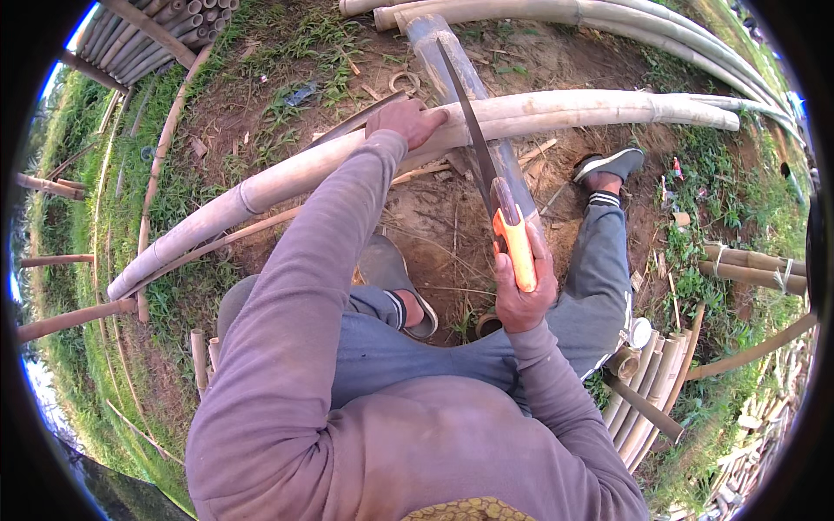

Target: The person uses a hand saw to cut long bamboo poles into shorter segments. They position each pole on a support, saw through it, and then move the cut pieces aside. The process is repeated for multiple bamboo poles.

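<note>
A long pale bamboo pole lies across in front of me, resting over a grey beam that runs away from me. My left hand is closed over the top of the pole, just left of the beam. In my right hand is the orange handle of a handsaw. Its long dark blade crosses the pole a little right of my left hand and points away from me. Whether the teeth have cut into the bamboo cannot be made out.
More bamboo poles lie at the far right, and a stack of them stands at the far left. Cut bamboo pieces sit by my right side near a flat dark blade-like strip. A bamboo ring lies on the soil.
</note>
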Available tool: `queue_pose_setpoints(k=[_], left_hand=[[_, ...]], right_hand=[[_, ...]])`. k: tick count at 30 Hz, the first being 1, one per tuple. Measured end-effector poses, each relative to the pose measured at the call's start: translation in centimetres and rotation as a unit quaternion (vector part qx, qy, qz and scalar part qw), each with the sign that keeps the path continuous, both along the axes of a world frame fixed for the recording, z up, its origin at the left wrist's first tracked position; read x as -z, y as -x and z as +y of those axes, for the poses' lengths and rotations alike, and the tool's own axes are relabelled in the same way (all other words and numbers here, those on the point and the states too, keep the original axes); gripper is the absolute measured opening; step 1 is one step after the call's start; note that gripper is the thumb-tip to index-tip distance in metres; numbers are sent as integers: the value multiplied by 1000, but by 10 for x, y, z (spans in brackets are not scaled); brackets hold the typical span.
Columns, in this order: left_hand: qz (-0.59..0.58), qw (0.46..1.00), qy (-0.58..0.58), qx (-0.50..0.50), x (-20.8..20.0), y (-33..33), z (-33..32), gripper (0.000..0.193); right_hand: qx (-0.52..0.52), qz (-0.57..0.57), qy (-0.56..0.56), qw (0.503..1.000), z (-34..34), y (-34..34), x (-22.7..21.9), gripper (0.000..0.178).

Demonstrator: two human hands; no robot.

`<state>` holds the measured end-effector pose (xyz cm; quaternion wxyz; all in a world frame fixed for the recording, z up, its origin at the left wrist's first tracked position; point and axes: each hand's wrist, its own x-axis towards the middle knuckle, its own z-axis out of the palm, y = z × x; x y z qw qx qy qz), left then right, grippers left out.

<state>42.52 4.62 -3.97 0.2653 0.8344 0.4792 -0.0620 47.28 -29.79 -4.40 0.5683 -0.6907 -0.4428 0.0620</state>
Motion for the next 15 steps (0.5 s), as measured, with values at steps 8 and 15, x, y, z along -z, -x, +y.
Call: queue_pose_setpoints(k=[8,15], left_hand=[[14,1000,-6,-14,-5,-2,-6,86],[29,1000,-5,-9,-7,-4,-4,84]], right_hand=[[0,-54,16,998,-4,6,12,61],[-1,-33,20,999,-5,14,18,59]])
